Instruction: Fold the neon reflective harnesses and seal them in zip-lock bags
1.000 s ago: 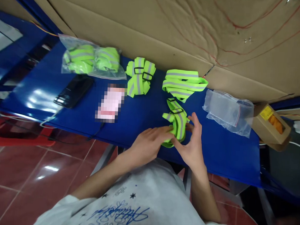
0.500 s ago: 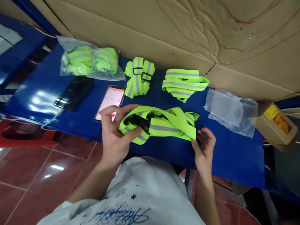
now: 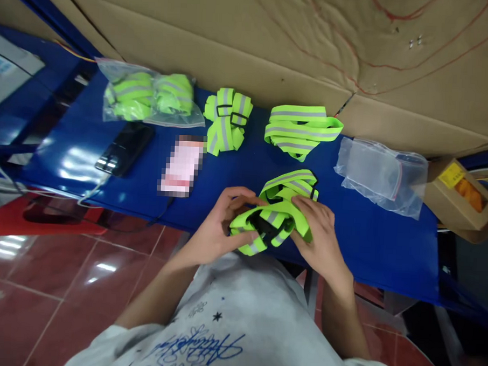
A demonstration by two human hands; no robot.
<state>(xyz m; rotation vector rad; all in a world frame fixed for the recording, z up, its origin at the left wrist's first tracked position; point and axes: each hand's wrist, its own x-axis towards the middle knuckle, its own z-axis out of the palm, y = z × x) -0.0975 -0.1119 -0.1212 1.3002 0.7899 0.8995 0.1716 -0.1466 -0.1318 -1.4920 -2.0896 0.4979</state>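
Head view: a fluorescent yellow-green reflective strap (image 3: 281,209), woven webbing with a grey shiny stripe down its middle and a black plastic buckle, is bunched into loose loops over the near edge of the glossy blue table (image 3: 379,243). The left hand (image 3: 217,230) curls around the strap's left end, thumb under the webbing and fingers (image 3: 237,196) arched over the top, gripping the loops beside the buckle. The right hand (image 3: 320,235) lies over the right side of the bundle, fingers pressed down on the webbing and closed on it. So the strap sits between the two hands, held by both, its upper loops poking out beyond the fingertips.

Farther back lie a folded strap bundle (image 3: 226,120) with black sliders and a flatter stack of folded straps (image 3: 301,129). A clear zip bag of straps (image 3: 148,95) sits to the left, crinkled empty plastic bags (image 3: 382,173) to the right. A dark phone (image 3: 124,148) lies flat. Corrugated cardboard (image 3: 274,38) lines the back, with a small kraft box (image 3: 460,192) near it.
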